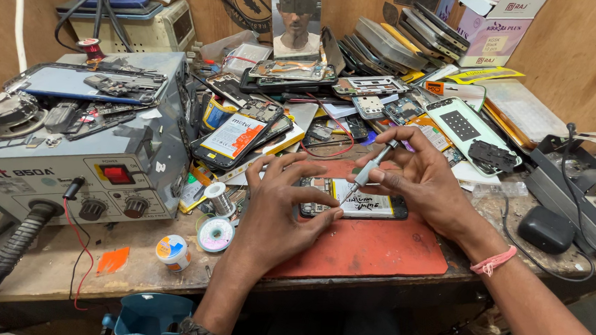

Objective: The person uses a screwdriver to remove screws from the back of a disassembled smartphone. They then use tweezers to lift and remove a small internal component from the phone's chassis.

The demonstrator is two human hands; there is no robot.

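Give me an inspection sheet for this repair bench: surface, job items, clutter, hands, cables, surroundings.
Surface: worn wooden bench with a red work mat at the front edge.
Job's things: opened phone lies back-up on the mat, battery exposed; small screwdriver has its tip down on it.
Clutter: piled phone bodies and boards behind the mat; solder spools; small tub.
Hands: left hand steadies the phone's left end; right hand holds the screwdriver.
Cables: red wire and thick black hose hang from the hot-air station.
Surroundings: wooden back wall; cardboard boxes top right.
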